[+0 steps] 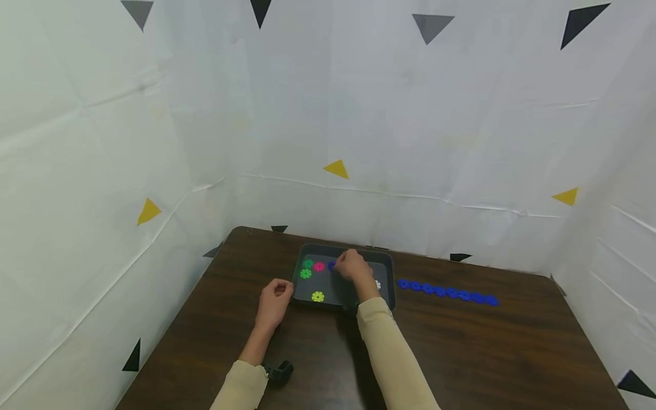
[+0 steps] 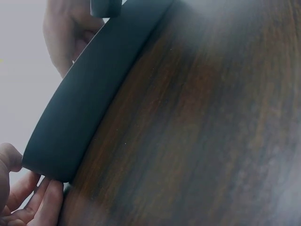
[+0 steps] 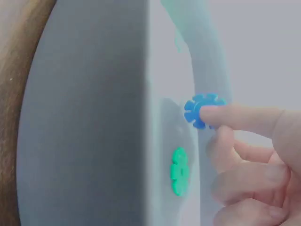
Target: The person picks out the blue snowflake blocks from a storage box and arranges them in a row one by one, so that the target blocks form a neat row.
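Observation:
A blue notched plastic disc (image 3: 203, 111) is pinched between the thumb and index finger of my right hand (image 1: 355, 266), which is over the dark grey tray (image 1: 335, 289). In the right wrist view, the other fingers of that hand are curled. My left hand (image 1: 274, 303) is at the tray's near left corner, its thumb and fingers gripping the corner in the left wrist view. Inside the tray lie green discs (image 1: 305, 274), a pink disc (image 1: 319, 266), a yellow disc (image 1: 318, 296) and a white disc (image 1: 378, 285), the last partly hidden by my right arm.
A row of joined blue discs (image 1: 447, 292) lies on the brown wooden table (image 1: 461, 347) to the right of the tray. White sheeting (image 1: 389, 114) with coloured triangles surrounds the table behind and at both sides. A black band (image 1: 279, 373) is on my left wrist.

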A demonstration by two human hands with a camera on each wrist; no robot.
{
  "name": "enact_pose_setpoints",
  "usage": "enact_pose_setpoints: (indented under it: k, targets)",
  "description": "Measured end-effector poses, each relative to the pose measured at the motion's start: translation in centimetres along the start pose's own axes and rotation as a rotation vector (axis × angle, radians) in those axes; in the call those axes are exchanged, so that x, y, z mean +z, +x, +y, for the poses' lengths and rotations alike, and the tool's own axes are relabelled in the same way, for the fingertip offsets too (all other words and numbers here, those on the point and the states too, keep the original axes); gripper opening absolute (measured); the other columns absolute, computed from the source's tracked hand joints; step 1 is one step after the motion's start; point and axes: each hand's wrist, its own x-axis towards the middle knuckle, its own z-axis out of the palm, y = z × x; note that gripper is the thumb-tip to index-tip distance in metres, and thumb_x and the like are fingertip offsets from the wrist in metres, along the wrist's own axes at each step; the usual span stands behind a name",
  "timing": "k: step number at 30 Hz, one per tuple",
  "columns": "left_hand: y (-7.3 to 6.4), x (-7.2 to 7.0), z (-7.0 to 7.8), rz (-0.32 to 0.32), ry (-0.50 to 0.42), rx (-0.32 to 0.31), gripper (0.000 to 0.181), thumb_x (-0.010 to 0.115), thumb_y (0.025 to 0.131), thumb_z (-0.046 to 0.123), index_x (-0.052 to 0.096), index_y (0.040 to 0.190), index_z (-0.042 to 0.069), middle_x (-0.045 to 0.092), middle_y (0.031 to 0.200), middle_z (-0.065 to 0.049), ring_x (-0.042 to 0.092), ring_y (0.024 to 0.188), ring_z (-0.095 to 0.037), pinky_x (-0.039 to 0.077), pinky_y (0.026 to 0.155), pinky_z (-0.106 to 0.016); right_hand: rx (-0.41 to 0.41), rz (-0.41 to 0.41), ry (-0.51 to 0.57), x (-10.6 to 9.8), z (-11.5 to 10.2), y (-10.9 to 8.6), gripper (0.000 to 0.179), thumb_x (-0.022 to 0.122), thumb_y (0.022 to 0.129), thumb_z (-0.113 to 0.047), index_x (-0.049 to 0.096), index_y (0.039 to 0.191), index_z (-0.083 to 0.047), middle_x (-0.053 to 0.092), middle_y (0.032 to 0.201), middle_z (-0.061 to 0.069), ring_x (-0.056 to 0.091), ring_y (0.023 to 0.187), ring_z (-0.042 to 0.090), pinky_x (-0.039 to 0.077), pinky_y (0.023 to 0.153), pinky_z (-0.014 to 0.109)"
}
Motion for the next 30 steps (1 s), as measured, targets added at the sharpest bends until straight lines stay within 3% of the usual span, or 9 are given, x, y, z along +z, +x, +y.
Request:
enact_pose_setpoints:
  k: [5,11,16,20,26,30]
  targets:
    - [0.3,0.0,-0.1,-0.004,-0.014,-0.001,0.024,0.067,0.107,0.026,0.072,0.117,0.005,0.073,0.111,-0.013,0.070,0.100,-0.020,0.060,0.086,-0.033,-0.028,0.007,0.034,-0.4,0.1,-0.7,0.014,0.071,0.104,-0.028,0.072,0.096,-0.016,0.071,0.095,0.002,0.064,0.084,0.024,0.050,0.086,0.050]
    - [0.6,0.1,-0.2,0.001,-0.004,0.007,0.024,0.067,0.107,0.026,0.073,0.117,0.005,0.073,0.111,-0.013,0.070,0.100,-0.020,0.059,0.085,-0.033,-0.054,0.044,0.037,-0.9,0.4,-1.2,0.012,0.074,0.102,-0.031,0.074,0.099,-0.019,0.073,0.103,0.004,0.066,0.087,0.026,0.051,0.081,0.050]
    - [0.7,0.1,-0.1,-0.002,-0.011,0.012,0.024,0.067,0.108,0.026,0.072,0.117,0.004,0.073,0.111,-0.014,0.070,0.101,-0.021,0.061,0.085,-0.034,-0.056,0.088,0.044,-1.5,0.8,-1.7,0.013,0.075,0.102,-0.033,0.081,0.104,-0.022,0.078,0.112,0.003,0.071,0.096,0.029,0.055,0.089,0.056]
    - [0.7,0.2,-0.1,0.002,-0.013,0.012,0.024,0.066,0.108,0.026,0.072,0.117,0.004,0.073,0.111,-0.014,0.070,0.101,-0.022,0.062,0.086,-0.036,-0.060,0.133,0.051,-1.9,1.2,-2.2,0.015,0.074,0.103,-0.033,0.083,0.110,-0.023,0.079,0.114,0.002,0.072,0.098,0.028,0.055,0.092,0.058]
    - [0.7,0.3,-0.2,-0.007,-0.021,0.012,0.025,0.066,0.108,0.026,0.072,0.118,0.003,0.073,0.113,-0.015,0.070,0.101,-0.022,0.063,0.088,-0.037,-0.084,0.201,0.039,-2.2,2.1,-3.2,0.018,0.070,0.105,-0.030,0.081,0.115,-0.020,0.080,0.109,0.003,0.070,0.085,0.023,0.058,0.079,0.050]
    - [0.6,0.3,-0.2,-0.002,-0.021,0.014,0.024,0.067,0.108,0.026,0.072,0.118,0.004,0.073,0.112,-0.014,0.070,0.099,-0.021,0.062,0.087,-0.036,-0.098,0.234,0.063,-2.5,2.8,-4.0,0.017,0.069,0.106,-0.028,0.080,0.114,-0.018,0.079,0.109,0.004,0.071,0.088,0.024,0.057,0.082,0.052]
